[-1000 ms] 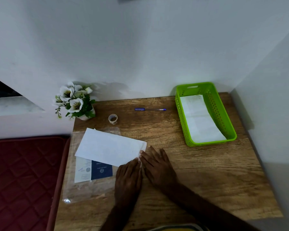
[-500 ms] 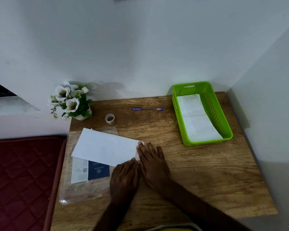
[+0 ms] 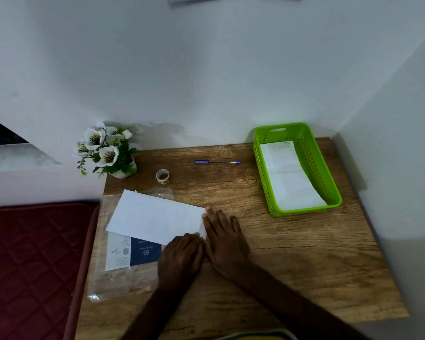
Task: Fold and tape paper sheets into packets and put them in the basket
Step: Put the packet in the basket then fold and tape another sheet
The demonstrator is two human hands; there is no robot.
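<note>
A folded white paper sheet lies on the wooden table, left of centre. My left hand presses flat on its near right corner. My right hand lies flat beside it, fingers along the sheet's right edge. Neither hand grips anything. A small roll of clear tape stands behind the sheet. The green basket sits at the back right with folded white paper packets inside.
A clear plastic sleeve holding a blue and white booklet lies under the sheet. A blue pen rests near the wall. A pot of white flowers stands at the back left corner. A maroon mattress borders the table's left side.
Both hands stay pressed on the sheet's right end; my right hand's fingers have slid slightly further along the edge. The view has shifted a little.
</note>
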